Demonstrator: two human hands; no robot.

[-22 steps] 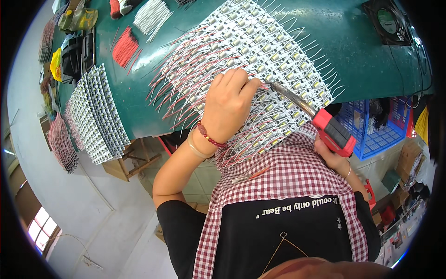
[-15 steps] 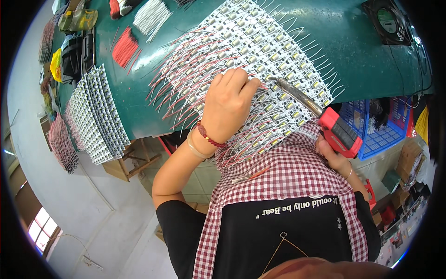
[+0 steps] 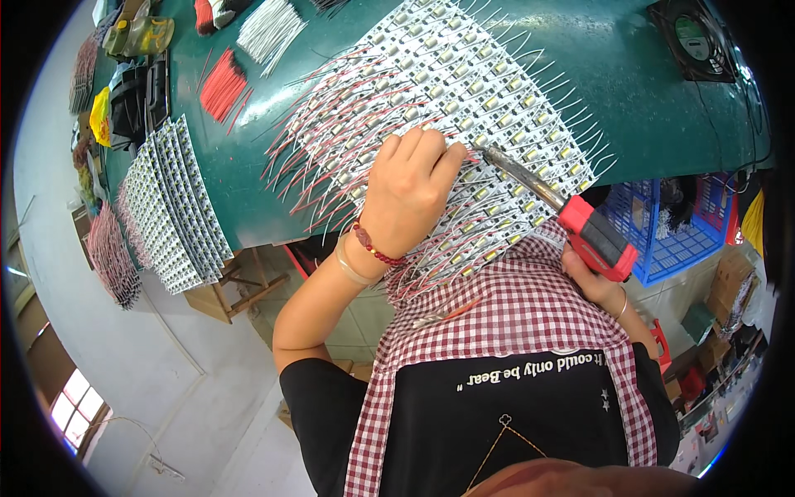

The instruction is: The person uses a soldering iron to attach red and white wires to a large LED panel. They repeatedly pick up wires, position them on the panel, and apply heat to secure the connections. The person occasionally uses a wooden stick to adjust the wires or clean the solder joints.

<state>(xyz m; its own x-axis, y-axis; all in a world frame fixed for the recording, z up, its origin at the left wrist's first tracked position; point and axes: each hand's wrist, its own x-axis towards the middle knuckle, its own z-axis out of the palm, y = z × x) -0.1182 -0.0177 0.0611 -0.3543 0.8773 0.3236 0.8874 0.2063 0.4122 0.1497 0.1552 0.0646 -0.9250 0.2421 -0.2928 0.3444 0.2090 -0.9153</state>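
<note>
A large sheet of white LED circuit boards point(image 3: 505, 103) lies before me, with rows of red and white wires point(image 3: 331, 137) along its left part and white wire ends on its right edge. My left hand point(image 3: 410, 186) rests over the boards, thumb and fingers pinched; a bit of red wire point(image 3: 474, 156) shows at the fingertips, partly hidden. In my right hand point(image 3: 590, 277) is a red and black soldering iron point(image 3: 598, 238). Its dark tip points left and sits beside the left fingertips, at the board surface as far as I can see.
On the green table point(image 3: 571, 50) lie bundles of red wires point(image 3: 222, 85) and white wires point(image 3: 272, 35). A stack of wired boards point(image 3: 172, 207) overhangs the left edge. A black fan point(image 3: 694, 40) stands far right, above a blue plastic crate point(image 3: 675, 240).
The soldering iron's tip has come slightly nearer to me, down toward the left fingertips, and its handle has shifted a little left. My left hand has shifted very slightly.
</note>
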